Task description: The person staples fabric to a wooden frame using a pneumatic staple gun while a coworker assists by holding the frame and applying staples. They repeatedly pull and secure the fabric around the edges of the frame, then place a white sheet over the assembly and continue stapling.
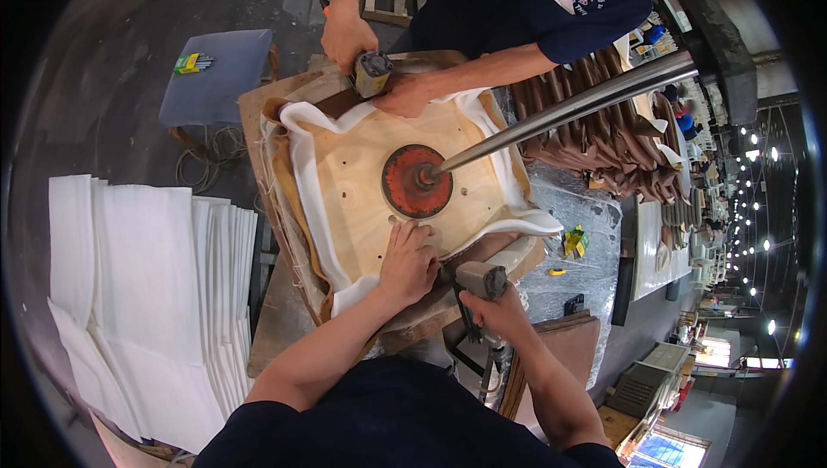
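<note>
A pale plywood seat board (353, 179) lies bottom-up, with white padding (306, 171) and a brown cover (487, 248) around its edges. A red round press plate (398, 179) on a steel rod (568, 110) bears on its middle. My left hand (409, 265) rests at the board's near edge, fingers lying forward on the wood just below the plate; whether it pinches any cover is hidden. My right hand (500, 308) grips a grey staple gun (479, 280), its nose by the near edge. Across from me, a co-worker's hand (349, 37) holds another staple gun (372, 73) at the far edge.
Stacked white padding sheets (146, 287) stand at left, near a blue-grey covered stool (215, 80). Brown covers (586, 115) are piled at far right. A plastic-wrapped table (551, 201) holds a yellow-green packet (575, 242). Brown panels (560, 347) lean beside my right arm.
</note>
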Motion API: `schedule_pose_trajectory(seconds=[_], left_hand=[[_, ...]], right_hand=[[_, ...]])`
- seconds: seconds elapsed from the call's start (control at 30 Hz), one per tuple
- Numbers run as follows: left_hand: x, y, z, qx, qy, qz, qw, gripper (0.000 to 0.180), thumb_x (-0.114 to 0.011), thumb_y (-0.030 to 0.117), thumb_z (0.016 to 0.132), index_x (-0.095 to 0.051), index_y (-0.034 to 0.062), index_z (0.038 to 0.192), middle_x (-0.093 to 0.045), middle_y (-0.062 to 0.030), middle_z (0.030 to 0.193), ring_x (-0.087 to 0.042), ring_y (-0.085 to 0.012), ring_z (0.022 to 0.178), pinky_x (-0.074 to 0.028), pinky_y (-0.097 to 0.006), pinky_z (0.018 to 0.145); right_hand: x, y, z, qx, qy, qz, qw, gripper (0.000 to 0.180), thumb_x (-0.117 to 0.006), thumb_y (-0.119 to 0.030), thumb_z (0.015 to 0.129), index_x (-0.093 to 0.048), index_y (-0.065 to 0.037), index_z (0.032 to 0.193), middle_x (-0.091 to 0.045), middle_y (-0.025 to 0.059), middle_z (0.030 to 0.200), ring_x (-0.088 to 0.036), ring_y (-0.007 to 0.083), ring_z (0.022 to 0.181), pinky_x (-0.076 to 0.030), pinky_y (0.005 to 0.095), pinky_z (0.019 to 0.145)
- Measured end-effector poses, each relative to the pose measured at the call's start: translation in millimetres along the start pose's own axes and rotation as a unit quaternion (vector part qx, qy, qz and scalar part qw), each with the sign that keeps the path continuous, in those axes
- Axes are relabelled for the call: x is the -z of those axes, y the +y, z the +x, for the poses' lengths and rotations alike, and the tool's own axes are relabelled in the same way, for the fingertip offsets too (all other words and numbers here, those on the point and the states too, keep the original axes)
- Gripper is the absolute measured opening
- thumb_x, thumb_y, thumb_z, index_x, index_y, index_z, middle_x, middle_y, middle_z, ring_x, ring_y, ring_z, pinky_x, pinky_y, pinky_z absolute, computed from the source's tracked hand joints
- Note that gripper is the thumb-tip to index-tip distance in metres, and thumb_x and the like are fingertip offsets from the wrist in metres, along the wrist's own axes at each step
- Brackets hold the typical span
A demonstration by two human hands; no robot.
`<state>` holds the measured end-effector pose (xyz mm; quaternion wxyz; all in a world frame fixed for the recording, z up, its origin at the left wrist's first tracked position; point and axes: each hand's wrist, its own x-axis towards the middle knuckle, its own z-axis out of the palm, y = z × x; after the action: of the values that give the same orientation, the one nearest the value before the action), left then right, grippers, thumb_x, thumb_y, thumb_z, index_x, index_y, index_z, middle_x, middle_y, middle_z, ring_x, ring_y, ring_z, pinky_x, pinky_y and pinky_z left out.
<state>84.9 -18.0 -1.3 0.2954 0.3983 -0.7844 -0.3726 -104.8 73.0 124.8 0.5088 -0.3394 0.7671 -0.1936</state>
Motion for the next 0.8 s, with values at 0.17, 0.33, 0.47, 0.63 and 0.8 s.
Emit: schedule_pose_trajectory(seconds=[0.17, 0.33, 0.47, 0.63, 0.8], left_hand=[[-6.9, 1.8, -3.4, 0.002, 0.039, 0.000, 0.999, 0.010, -0.083, 0.011, 0.082, -0.076, 0.0077, 0.089, -0.059, -0.0126, 0.141, -0.046, -0.0402, 0.149, -0.030, -0.065, 0.130], [-7.7, 0.3, -7.5, 0.000, 0.050, 0.000, 0.999, 0.011, -0.080, 0.009, 0.084, -0.075, 0.0053, 0.094, -0.061, -0.0141, 0.137, -0.048, -0.0399, 0.146, -0.033, -0.063, 0.130], [8.0, -3.4, -11.3, 0.039, -0.007, -0.002, 0.999, 0.016, -0.077, 0.009, 0.088, -0.075, 0.0026, 0.103, -0.065, -0.0177, 0.135, -0.054, -0.0410, 0.140, -0.037, -0.061, 0.127], [27.5, 55.4, -61.7, -0.052, -0.237, 0.035, 0.969, 0.039, -0.072, 0.028, 0.099, -0.071, 0.0022, 0.128, -0.061, -0.0197, 0.153, -0.049, -0.0431, 0.150, -0.033, -0.058, 0.130], [-4.8, 42.5, -97.4, -0.038, -0.175, 0.120, 0.976, 0.075, -0.066, 0.044, 0.107, -0.049, 0.0019, 0.167, -0.044, -0.0175, 0.177, -0.028, -0.0376, 0.170, -0.014, -0.054, 0.139]], right_hand=[[-4.3, -6.7, -1.1, 0.001, -0.017, -0.006, 1.000, 0.028, -0.087, -0.025, 0.098, -0.073, -0.001, 0.097, -0.067, 0.0002, 0.069, -0.063, 0.0087, 0.057, -0.050, 0.0299, 0.053], [-16.9, -20.4, 2.9, -0.011, 0.010, -0.069, 0.997, 0.031, -0.088, -0.027, 0.096, -0.075, 0.000, 0.100, -0.069, 0.0024, 0.070, -0.064, 0.0106, 0.056, -0.050, 0.0319, 0.054], [-18.4, -20.1, 6.1, -0.036, 0.021, -0.074, 0.996, 0.031, -0.089, -0.028, 0.095, -0.076, 0.000, 0.100, -0.069, 0.0021, 0.068, -0.064, 0.0114, 0.055, -0.051, 0.0325, 0.054], [-10.4, -3.3, 1.5, -0.017, 0.018, 0.021, 0.999, 0.025, -0.087, -0.025, 0.097, -0.077, -0.002, 0.099, -0.067, -0.0005, 0.066, -0.063, 0.0092, 0.056, -0.051, 0.0301, 0.054], [-13.1, -7.6, -10.8, 0.004, -0.001, 0.012, 1.000, 0.021, -0.086, -0.021, 0.099, -0.077, -0.002, 0.105, -0.068, -0.0009, 0.070, -0.063, 0.0078, 0.057, -0.050, 0.0276, 0.053]])
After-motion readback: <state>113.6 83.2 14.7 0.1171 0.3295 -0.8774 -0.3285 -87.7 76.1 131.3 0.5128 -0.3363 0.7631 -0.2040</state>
